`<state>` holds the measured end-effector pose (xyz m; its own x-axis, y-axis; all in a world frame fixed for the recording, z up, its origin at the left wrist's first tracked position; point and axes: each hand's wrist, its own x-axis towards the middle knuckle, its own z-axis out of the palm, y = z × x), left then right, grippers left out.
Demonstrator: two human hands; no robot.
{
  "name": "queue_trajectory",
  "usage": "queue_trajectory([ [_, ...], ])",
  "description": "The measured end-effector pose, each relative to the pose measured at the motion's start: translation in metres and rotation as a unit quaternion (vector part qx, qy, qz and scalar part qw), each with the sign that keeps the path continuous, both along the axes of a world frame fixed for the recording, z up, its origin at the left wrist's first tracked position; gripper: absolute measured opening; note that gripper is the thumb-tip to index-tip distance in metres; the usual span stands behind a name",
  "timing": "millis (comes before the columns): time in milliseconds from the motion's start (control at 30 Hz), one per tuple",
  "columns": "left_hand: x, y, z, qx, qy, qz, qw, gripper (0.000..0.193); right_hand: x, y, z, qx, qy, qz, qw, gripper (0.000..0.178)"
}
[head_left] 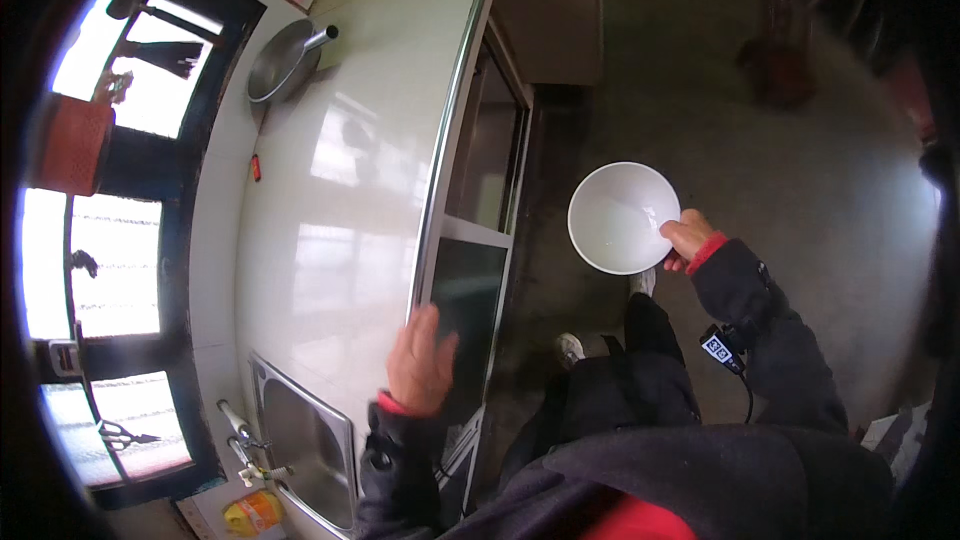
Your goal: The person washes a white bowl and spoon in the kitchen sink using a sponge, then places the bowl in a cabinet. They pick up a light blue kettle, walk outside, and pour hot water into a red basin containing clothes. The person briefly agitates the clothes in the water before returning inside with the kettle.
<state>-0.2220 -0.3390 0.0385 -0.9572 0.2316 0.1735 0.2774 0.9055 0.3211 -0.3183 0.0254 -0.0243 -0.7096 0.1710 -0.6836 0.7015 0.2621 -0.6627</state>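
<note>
A white bowl point(618, 222) is held out over the floor at my right side. My right hand point(687, 238) grips it by the near right part of its rim, thumb inside and fingers beneath. I look into its pale inside; whether there is a little liquid at the bottom I cannot tell. My left hand point(419, 365) is at the front edge of the white countertop point(345, 200), close to the sink, with fingers stretched out and holding nothing. Slight motion blur softens its fingertips, so I cannot tell whether they touch the edge.
A steel sink point(315, 440) is set in the counter at the lower left, its faucet point(245, 445) beside a yellow bottle point(252, 513). A metal wok point(287, 62) and a small red object point(256, 168) are along the window side. Cabinet doors point(485, 145) drop below the counter edge.
</note>
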Motion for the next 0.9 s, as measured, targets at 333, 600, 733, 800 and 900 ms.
queue_trajectory([
  [333,-0.158,0.044,0.028,0.065,-0.042,0.033,0.996,0.049,0.017,0.015,-0.054,-0.049,-0.054,0.072,0.995,0.028],
  [600,-0.183,0.045,0.049,-0.041,-0.074,-0.026,0.996,0.065,0.018,0.013,-0.089,0.033,-0.028,0.039,0.998,0.027],
  [733,-0.169,0.050,0.073,-0.055,-0.088,-0.012,0.994,0.070,0.006,0.009,-0.078,0.051,-0.091,0.099,0.990,0.027],
  [800,-0.168,0.047,0.090,-0.060,-0.092,-0.014,0.994,0.069,-0.009,0.006,-0.073,0.043,-0.110,0.105,0.987,0.025],
  [900,-0.171,0.044,0.101,-0.062,-0.109,-0.011,0.992,0.071,-0.038,-0.010,-0.093,0.023,-0.142,0.079,0.986,0.024],
])
